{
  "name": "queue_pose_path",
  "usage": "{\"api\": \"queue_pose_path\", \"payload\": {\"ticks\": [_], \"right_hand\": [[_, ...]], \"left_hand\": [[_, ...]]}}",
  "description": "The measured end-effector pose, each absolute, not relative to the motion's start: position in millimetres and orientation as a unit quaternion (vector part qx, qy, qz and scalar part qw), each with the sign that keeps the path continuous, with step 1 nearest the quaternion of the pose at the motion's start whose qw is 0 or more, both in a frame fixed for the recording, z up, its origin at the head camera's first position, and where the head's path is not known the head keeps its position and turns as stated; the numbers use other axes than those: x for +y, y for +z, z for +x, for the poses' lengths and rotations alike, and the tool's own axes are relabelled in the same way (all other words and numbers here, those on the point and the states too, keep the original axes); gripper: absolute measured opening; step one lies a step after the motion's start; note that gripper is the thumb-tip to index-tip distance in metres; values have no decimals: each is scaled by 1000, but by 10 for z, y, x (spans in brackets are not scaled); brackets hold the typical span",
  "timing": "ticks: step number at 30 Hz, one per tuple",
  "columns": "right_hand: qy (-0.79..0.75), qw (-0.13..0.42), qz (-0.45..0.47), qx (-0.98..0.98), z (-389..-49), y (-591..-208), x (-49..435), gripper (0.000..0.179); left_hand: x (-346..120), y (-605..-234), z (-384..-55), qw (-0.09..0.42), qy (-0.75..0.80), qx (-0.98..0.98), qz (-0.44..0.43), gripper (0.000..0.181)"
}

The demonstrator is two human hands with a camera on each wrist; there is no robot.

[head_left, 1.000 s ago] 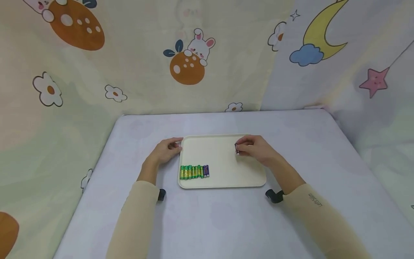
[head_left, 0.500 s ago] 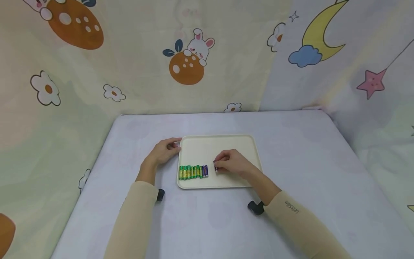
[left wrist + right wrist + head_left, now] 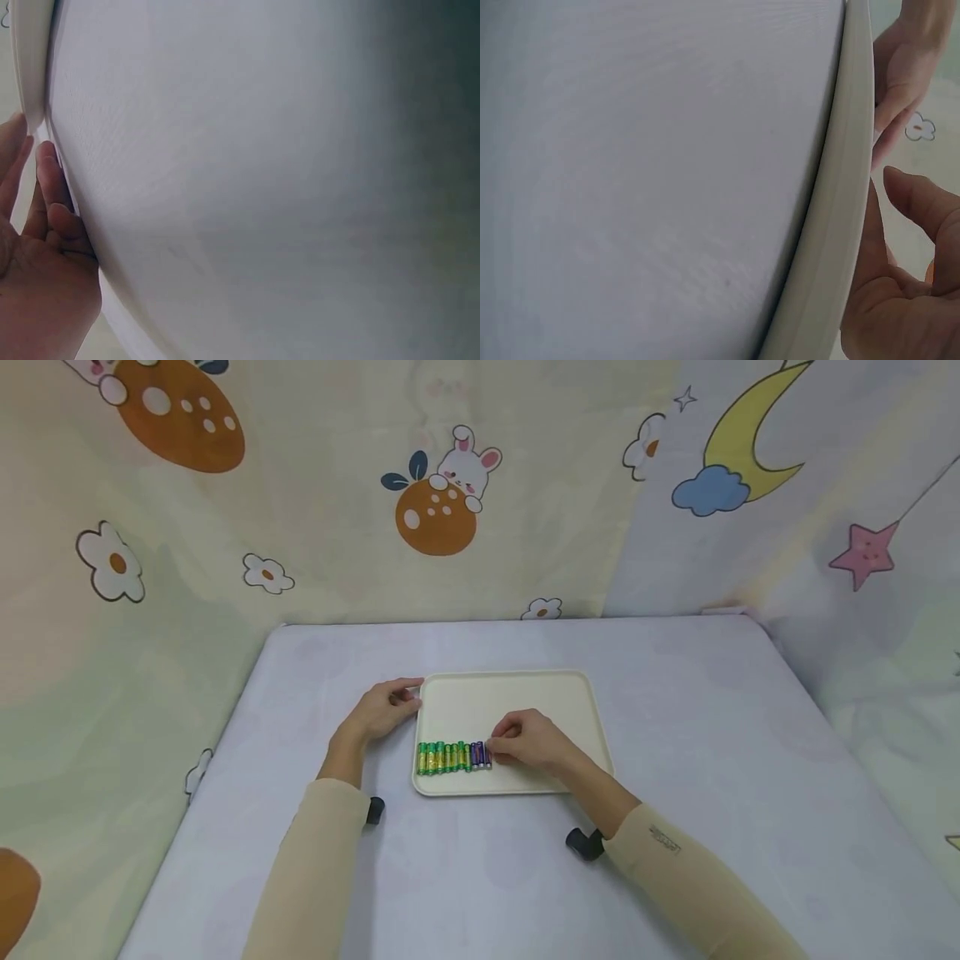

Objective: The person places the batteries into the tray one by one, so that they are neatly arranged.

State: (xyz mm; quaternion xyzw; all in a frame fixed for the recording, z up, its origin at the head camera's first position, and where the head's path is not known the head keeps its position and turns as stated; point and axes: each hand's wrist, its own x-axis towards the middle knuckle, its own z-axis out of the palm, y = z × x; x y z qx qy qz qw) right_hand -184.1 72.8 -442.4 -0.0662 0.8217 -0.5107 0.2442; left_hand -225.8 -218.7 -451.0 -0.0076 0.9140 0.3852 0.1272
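On a cream tray (image 3: 517, 689), several green-and-yellow batteries (image 3: 442, 758) stand side by side in a row at the near left. Purple batteries (image 3: 477, 755) continue the row on its right end. My right hand (image 3: 528, 742) pinches the outermost purple battery (image 3: 489, 758) by its upper end, close against the others. In the right wrist view, the tray rim hides that battery and part of the right hand (image 3: 907, 292). My left hand (image 3: 382, 708) rests at the tray's far left corner, thumb and fingers touching the outer rim. The left wrist view has the left hand (image 3: 45, 262) beside the rim.
The tray lies on a table (image 3: 480, 868) covered with a pale cloth. A cloth backdrop (image 3: 330, 485) printed with cartoons rises behind the table and at both sides. A black wrist device (image 3: 585, 843) sits at the right sleeve.
My right hand has carried a purple battery from the tray's right part leftwards and nearer, to the right end of the row. My left hand has stayed at the tray's corner.
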Motion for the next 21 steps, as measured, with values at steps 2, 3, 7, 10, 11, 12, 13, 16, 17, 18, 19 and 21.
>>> {"api": "queue_pose_path", "payload": {"ticks": [2, 3, 7, 10, 11, 12, 13, 16, 17, 18, 19, 21], "right_hand": [[-494, 239, -74, 833, -1836, -4410, 747, 15], [-485, 233, -78, 839, -1833, -4402, 758, 15], [-430, 200, -100, 875, -1834, -4333, 818, 18], [-397, 177, -123, 892, -1844, -4291, 908, 21], [-387, 170, -134, 897, -1854, -4284, 941, 24], [-377, 163, -142, 900, -1867, -4276, 975, 26], [-370, 157, -151, 903, -1875, -4262, 1016, 29], [-341, 135, -168, 915, -1899, -4194, 1149, 38], [-333, 129, -171, 918, -1908, -4164, 1197, 41], [-326, 125, -173, 921, -1915, -4132, 1243, 44], [-317, 119, -177, 924, -1917, -4095, 1288, 46], [-298, 110, -183, 930, -1931, -4031, 1369, 50]], "left_hand": [[-2180, -4512, -2253, 127, 383, 915, -10, 48], [-2180, -4511, -2253, 127, 382, 916, -11, 48], [-2198, -4515, -2256, 122, 385, 915, -7, 47], [-2207, -4521, -2262, 124, 388, 913, -4, 47], [-2210, -4520, -2261, 125, 387, 913, -7, 47], [-2214, -4517, -2261, 125, 386, 914, -10, 47], [-2212, -4513, -2265, 125, 384, 915, -11, 47], [-2188, -4490, -2279, 123, 380, 917, -5, 47], [-2176, -4483, -2287, 122, 378, 918, 1, 47], [-2164, -4475, -2294, 121, 376, 919, 7, 47], [-2152, -4468, -2299, 121, 373, 920, 13, 48], [-2135, -4453, -2314, 121, 365, 923, 20, 49]]}}
